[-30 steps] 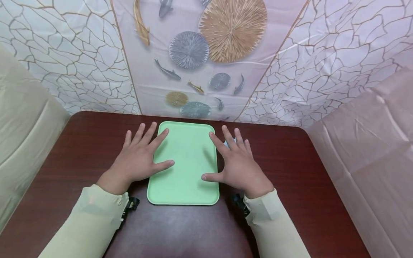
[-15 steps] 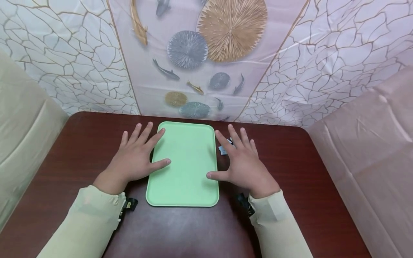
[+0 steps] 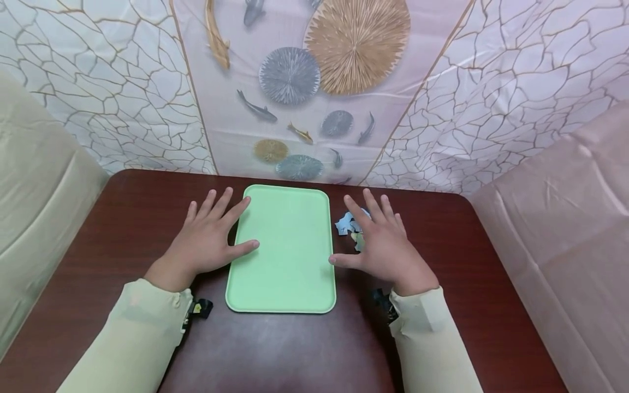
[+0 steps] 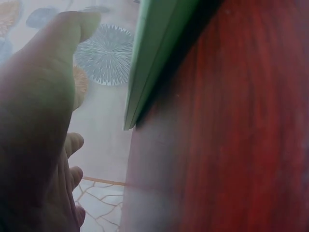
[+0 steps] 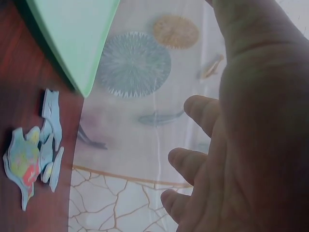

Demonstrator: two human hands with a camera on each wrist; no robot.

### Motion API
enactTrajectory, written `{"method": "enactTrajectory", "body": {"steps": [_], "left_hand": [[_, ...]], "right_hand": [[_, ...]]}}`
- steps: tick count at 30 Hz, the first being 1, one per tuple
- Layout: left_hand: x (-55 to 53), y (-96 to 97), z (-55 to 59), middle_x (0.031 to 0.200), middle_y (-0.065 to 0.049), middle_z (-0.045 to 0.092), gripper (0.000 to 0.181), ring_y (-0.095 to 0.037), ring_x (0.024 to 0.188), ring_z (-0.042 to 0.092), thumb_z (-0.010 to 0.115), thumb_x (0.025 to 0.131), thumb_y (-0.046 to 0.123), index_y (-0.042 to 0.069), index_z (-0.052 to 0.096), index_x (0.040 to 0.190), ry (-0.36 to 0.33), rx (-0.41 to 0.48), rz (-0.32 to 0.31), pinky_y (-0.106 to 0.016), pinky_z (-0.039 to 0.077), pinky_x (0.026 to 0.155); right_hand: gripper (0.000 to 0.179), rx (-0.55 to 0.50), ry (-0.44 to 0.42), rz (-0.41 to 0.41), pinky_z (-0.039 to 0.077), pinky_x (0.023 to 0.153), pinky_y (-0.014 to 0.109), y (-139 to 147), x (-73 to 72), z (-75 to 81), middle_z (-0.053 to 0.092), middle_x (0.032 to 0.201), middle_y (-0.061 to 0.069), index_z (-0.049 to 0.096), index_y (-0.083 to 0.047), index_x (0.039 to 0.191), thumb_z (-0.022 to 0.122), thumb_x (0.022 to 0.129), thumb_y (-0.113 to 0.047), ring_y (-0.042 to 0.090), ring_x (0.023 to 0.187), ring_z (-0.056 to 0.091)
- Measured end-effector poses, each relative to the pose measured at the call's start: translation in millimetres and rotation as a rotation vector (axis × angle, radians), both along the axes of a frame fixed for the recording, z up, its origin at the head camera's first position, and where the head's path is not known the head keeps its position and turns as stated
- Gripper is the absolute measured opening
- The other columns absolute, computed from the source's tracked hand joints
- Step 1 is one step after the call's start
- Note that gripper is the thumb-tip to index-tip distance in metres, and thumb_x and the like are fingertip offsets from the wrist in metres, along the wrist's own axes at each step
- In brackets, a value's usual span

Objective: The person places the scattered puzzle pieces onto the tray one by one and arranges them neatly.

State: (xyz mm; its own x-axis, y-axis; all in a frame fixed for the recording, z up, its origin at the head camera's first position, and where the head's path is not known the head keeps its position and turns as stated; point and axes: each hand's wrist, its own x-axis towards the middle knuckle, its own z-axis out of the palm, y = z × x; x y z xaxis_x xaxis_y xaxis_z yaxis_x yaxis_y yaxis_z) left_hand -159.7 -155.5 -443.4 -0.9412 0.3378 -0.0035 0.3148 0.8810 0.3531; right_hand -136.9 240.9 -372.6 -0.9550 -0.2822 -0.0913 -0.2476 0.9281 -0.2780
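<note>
A pale green tray lies flat near the middle of the dark wooden table. My left hand hovers over its left edge, fingers spread and holding nothing. On the other side, my right hand is raised with spread fingers, its thumb tip overlapping the tray's right rim in the head view. Beneath the right hand lie several jigsaw puzzle pieces, partly hidden by it. In the right wrist view these puzzle pieces are light blue, with green, yellow and red printing on one, loosely heaped beside the tray.
The reddish-brown table ends at a patterned curtain behind it. Padded beige panels stand at the left and right. A dark strap device is worn at the left wrist.
My right hand has moved rightward, from above the tray to over the puzzle pieces, more of which now show. The left hand has shifted only slightly left; the tray stays put.
</note>
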Motion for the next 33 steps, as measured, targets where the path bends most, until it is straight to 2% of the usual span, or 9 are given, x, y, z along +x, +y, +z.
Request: {"method": "enactTrajectory", "body": {"steps": [8,17,26,33], "left_hand": [[-1.6,-6.1,-8.0,0.191,-0.016,0.008,0.102,-0.053,0.175,0.004,0.058,0.102,0.084,0.034,0.021,0.182,0.0,0.033,-0.003,-0.084,0.005,0.133],[-4.6,-12.5,-18.4,0.191,-0.017,0.008,0.101,-0.052,0.175,0.003,0.054,0.102,0.085,0.035,0.02,0.182,-0.012,0.047,-0.011,-0.083,0.006,0.134],[-6.2,-14.0,-22.2,0.191,-0.016,0.007,0.096,-0.051,0.176,0.0,0.059,0.104,0.08,0.036,0.022,0.182,0.003,0.064,-0.02,-0.082,0.005,0.134],[-8.4,-14.1,-23.9,0.191,-0.016,0.005,0.098,-0.052,0.176,-0.001,0.054,0.104,0.084,0.038,0.019,0.182,-0.031,0.046,-0.017,-0.084,0.002,0.133]], "right_hand": [[0.132,-0.015,-0.025,-0.023,0.006,0.136,0.08,8.3,-5.3,-3.7,-0.004,0.192,0.008,0.011,-0.041,0.182,0.086,0.081,-0.083,0.049,0.176,-0.011],[0.129,-0.034,-0.055,-0.027,0.005,0.136,0.08,13.9,-9.2,-7.8,-0.002,0.192,0.01,0.012,-0.039,0.182,0.088,0.085,-0.076,0.049,0.176,-0.011],[0.128,-0.019,-0.05,-0.053,0.004,0.133,0.084,20.9,-13.3,-16.8,-0.001,0.192,0.01,0.014,-0.039,0.182,0.088,0.085,-0.076,0.051,0.175,-0.01],[0.128,-0.02,-0.06,-0.065,-0.001,0.134,0.083,25.6,-18.9,-25.6,-0.003,0.192,0.006,0.014,-0.042,0.182,0.087,0.084,-0.079,0.05,0.175,-0.011]]}}
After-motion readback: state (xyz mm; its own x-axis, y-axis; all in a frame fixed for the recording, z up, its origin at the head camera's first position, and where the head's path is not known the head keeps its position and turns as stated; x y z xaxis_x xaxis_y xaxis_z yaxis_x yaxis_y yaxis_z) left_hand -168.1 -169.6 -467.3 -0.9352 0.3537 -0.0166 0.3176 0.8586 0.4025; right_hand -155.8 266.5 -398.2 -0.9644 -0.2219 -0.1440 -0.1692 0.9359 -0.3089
